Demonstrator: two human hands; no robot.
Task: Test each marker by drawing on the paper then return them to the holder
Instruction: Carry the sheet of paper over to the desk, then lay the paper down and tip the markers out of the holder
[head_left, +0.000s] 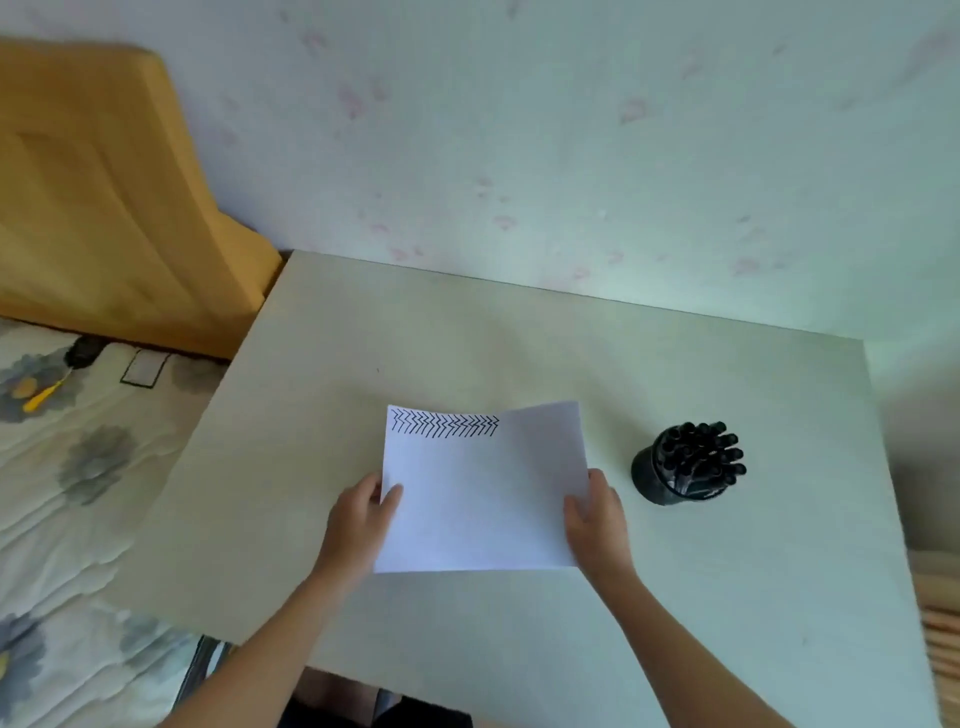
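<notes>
One white paper sheet (483, 493), zigzag-marked, pinched at its sides by left hand (358, 525) and right hand (597, 519); one black cylindrical holder (649, 478) of capped markers (701, 452) stands right.

Pale wall (571, 130), perhaps floral-papered.

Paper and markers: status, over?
Both hands grip the paper: left hand left edge, right hand right edge. Black marks along its top. Markers all in holder. Nothing obstructing.
</notes>
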